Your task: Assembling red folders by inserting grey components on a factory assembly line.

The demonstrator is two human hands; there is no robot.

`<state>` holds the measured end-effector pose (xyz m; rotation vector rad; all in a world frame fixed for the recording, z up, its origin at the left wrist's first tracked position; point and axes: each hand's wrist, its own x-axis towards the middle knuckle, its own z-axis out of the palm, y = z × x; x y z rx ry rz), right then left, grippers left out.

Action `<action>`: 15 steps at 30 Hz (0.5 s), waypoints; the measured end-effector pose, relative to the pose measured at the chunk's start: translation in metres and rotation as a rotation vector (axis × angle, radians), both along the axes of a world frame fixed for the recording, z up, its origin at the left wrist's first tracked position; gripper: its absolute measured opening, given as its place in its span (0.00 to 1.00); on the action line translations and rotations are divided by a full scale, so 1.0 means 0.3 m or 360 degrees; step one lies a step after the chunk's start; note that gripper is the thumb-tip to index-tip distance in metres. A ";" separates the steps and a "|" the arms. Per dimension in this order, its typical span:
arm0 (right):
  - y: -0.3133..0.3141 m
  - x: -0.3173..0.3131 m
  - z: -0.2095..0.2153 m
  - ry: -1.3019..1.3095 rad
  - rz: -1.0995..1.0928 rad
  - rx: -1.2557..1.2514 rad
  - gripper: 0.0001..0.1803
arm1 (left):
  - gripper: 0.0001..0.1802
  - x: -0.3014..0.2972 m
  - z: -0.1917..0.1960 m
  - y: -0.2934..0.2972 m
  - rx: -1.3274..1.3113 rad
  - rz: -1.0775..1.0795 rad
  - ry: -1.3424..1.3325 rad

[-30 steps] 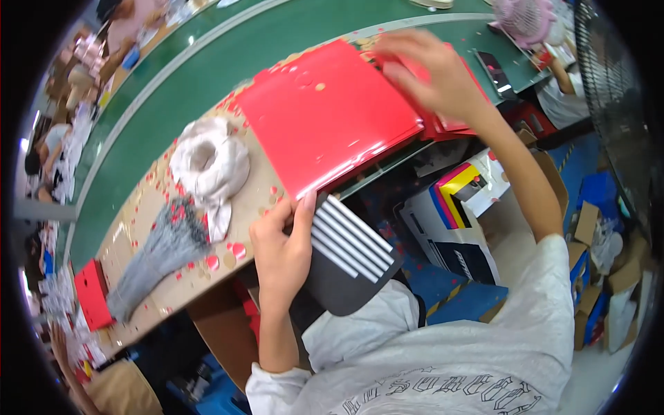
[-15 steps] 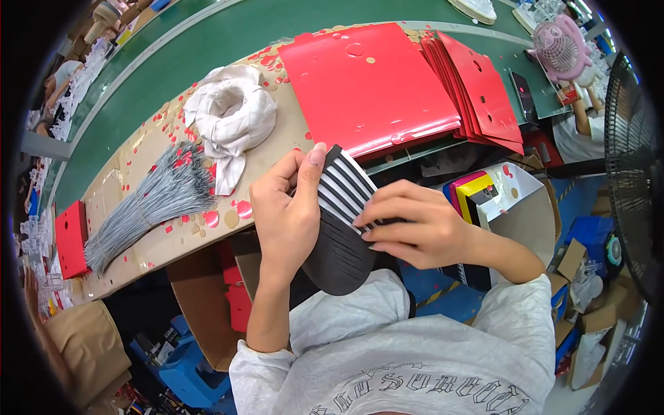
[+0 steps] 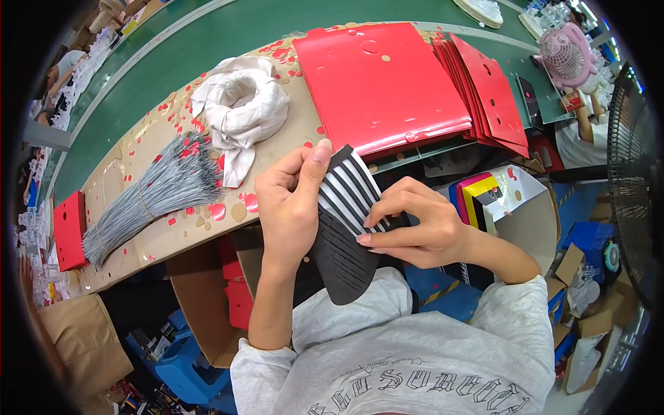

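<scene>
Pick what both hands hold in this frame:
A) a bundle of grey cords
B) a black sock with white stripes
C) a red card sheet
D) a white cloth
B: the left hand and right hand both grip the black sock with white stripes above the lap.

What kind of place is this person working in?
Probably a factory packing or assembly line. A long green conveyor belt runs past the bench, which holds a stack of identical red card sheets and a bundle of grey cords. Both hands hold a black striped sock.
</scene>
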<state>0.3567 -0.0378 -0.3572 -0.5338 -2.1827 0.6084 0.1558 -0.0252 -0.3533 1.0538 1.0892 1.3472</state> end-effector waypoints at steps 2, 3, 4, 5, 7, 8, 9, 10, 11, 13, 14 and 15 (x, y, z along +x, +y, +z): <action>0.001 0.001 0.006 0.0027 0.0033 -0.0099 0.12 | 0.17 0.005 -0.004 -0.001 -0.0077 -0.0034 -0.0165; 0.000 0.003 0.006 0.0031 0.0031 -0.0095 0.12 | 0.16 0.015 -0.002 -0.007 -0.0080 0.0011 -0.0164; -0.003 0.010 0.006 0.0004 0.0046 -0.0177 0.11 | 0.16 0.023 0.001 -0.016 -0.0083 0.0053 -0.0161; -0.009 0.014 0.006 -0.0024 0.0051 -0.0264 0.11 | 0.15 0.019 -0.018 -0.019 -0.0056 -0.0006 -0.0149; -0.010 0.013 0.019 -0.0026 0.0058 -0.0374 0.09 | 0.15 0.021 -0.028 -0.025 -0.0037 -0.0036 -0.0171; -0.003 0.017 0.020 -0.0045 0.0106 -0.0361 0.09 | 0.15 0.028 -0.030 -0.022 -0.0017 -0.0047 -0.0199; 0.004 0.023 0.023 -0.0064 0.0152 -0.0348 0.09 | 0.16 0.037 -0.031 -0.017 0.0003 0.0043 -0.0133; 0.011 0.031 0.044 -0.0070 0.0183 -0.0377 0.10 | 0.16 0.035 -0.033 -0.015 0.0029 0.0074 -0.0050; 0.031 0.044 0.061 -0.0032 0.0233 -0.0422 0.10 | 0.16 0.025 -0.037 -0.012 0.0052 0.0112 0.0038; 0.097 0.078 0.106 0.0075 0.0272 -0.0522 0.09 | 0.08 0.002 -0.054 -0.003 -0.0015 0.0004 0.0194; 0.150 0.099 0.127 0.0029 0.0225 -0.0503 0.08 | 0.06 0.001 -0.050 -0.002 -0.0103 -0.0108 0.0264; 0.207 0.100 0.137 0.0050 0.0151 -0.0656 0.05 | 0.14 0.018 -0.043 0.000 -0.0168 -0.0235 0.0276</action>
